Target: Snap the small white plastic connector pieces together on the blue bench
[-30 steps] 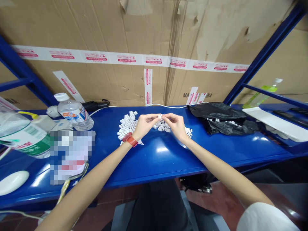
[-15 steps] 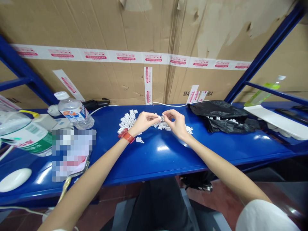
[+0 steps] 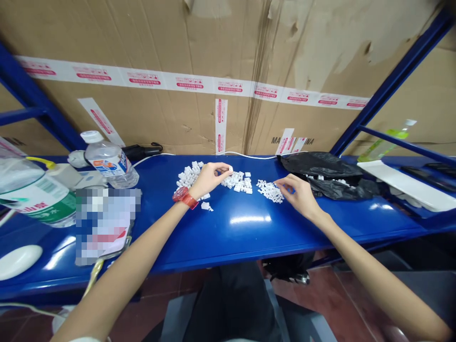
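My left hand [image 3: 210, 179], with a red watch [image 3: 181, 194] on its wrist, pinches a small white plastic piece [image 3: 231, 169] between thumb and fingertips. Below that piece lies the middle pile of white block-like plastic parts [image 3: 244, 184]. Partly behind the left hand is another pile of white parts [image 3: 187, 175], and a few loose pieces [image 3: 206, 206] lie nearer me. My right hand [image 3: 301, 194] reaches its bent fingertips to the edge of a pile of smaller white bits [image 3: 270, 192]. Its fingers are drawn together, but anything between them is too small to make out.
A black plastic bag [image 3: 320, 166] with white parts inside lies right on the blue table [image 3: 213, 237]. Leftward stand a clear bottle [image 3: 109, 164], a larger green-labelled bottle [image 3: 39, 199] and a phone-like item [image 3: 107, 228]. A white tray [image 3: 406, 185] sits far right; cardboard [image 3: 160, 118] walls the back.
My right hand has moved away from the left, rightward to the pile of small bits. The left hand stays near the middle pile, still pinching a white piece.
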`<action>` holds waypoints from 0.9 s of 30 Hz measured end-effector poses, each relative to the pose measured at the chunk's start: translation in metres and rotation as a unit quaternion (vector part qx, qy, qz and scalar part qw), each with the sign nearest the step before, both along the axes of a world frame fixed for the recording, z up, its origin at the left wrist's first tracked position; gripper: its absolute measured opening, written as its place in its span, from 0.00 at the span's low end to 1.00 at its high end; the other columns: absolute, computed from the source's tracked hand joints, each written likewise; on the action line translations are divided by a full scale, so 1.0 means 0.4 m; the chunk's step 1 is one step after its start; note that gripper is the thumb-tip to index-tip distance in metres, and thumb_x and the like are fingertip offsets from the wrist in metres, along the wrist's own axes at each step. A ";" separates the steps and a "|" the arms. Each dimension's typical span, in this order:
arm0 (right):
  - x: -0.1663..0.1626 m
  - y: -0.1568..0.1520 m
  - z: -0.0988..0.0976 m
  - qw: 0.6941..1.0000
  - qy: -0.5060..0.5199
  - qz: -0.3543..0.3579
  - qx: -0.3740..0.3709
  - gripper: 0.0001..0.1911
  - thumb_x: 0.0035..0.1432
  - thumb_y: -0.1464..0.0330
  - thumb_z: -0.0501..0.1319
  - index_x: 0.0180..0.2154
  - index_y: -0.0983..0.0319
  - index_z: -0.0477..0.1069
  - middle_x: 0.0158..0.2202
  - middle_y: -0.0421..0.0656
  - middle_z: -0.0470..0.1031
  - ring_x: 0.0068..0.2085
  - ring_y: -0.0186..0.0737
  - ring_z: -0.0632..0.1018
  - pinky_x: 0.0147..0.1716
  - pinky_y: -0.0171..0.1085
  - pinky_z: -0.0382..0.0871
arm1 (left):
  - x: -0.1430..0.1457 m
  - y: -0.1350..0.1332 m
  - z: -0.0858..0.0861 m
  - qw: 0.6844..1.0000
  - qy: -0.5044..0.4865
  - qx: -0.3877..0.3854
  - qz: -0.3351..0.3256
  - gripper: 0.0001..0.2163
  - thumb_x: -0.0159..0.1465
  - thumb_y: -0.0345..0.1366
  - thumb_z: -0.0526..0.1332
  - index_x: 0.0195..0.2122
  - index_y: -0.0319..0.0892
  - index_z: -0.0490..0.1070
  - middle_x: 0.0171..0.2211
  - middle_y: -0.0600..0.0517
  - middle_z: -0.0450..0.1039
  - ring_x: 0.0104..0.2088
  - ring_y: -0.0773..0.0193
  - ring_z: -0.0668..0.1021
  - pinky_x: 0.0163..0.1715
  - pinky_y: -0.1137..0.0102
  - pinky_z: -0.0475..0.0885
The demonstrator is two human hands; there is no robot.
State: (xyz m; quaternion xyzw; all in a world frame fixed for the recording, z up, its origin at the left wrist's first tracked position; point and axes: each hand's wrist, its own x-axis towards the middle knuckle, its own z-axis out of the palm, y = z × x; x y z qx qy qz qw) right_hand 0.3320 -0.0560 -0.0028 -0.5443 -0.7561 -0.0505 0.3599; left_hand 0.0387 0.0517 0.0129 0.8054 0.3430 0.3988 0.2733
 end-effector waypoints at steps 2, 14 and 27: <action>-0.034 -0.010 -0.007 0.998 -0.060 0.003 0.013 0.09 0.65 0.71 0.58 0.39 0.62 0.78 0.37 0.49 0.77 0.38 0.47 0.75 0.40 0.44 0.71 | -0.002 0.003 -0.002 1.000 0.001 0.013 0.013 0.12 0.64 0.41 0.62 0.40 0.39 0.80 0.39 0.47 0.83 0.37 0.61 0.81 0.32 0.69 0.70; -0.423 0.004 0.007 0.970 -0.162 0.135 -0.117 0.06 0.65 0.75 0.58 0.38 0.64 0.74 0.38 0.48 0.75 0.40 0.44 0.75 0.39 0.39 0.69 | -0.006 0.009 -0.001 1.000 0.004 0.007 -0.009 0.11 0.60 0.40 0.64 0.40 0.39 0.78 0.37 0.47 0.82 0.36 0.61 0.81 0.33 0.70 0.71; -0.431 0.012 0.001 0.971 -0.095 0.179 -0.131 0.13 0.63 0.65 0.65 0.46 0.66 0.72 0.43 0.52 0.76 0.44 0.47 0.77 0.43 0.43 0.73 | -0.003 0.004 -0.010 0.998 0.045 0.040 0.004 0.13 0.65 0.44 0.62 0.43 0.42 0.81 0.42 0.47 0.82 0.38 0.59 0.78 0.42 0.66 0.72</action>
